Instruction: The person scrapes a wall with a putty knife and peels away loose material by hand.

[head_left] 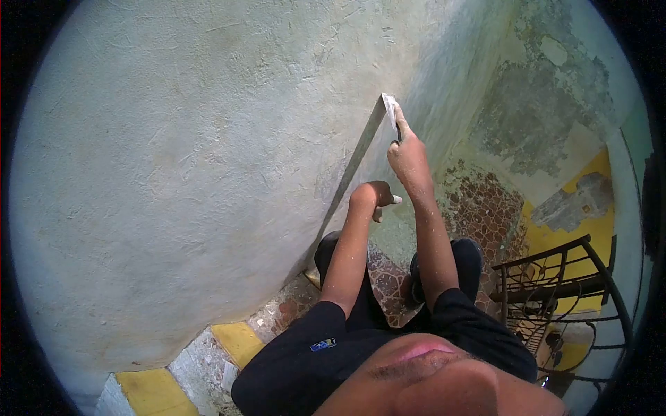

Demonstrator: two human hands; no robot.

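Gripped scraper (390, 108) in right hand (409, 158), far, at wall (173, 139) | Curled left hand (373, 194) narrow, nearer, to left | Could not tell its hold

One left hand (375, 193), one right hand (409, 159), one flat-bladed scraper (390, 109), two bare forearms (347, 260), two dark sleeves (472, 326), one metal railing (555, 288)

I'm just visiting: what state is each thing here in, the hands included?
Right hand: closed on a flat-bladed tool, forefinger stretched along it.
Flat-bladed tool: held, blade at the near wall.
Left hand: fingers bent; whether it holds anything is unclear.
Near wall: pale, rough, streaked.
Far wall: patchy, coating partly gone.
Patterned floor: partly covered with pale residue.
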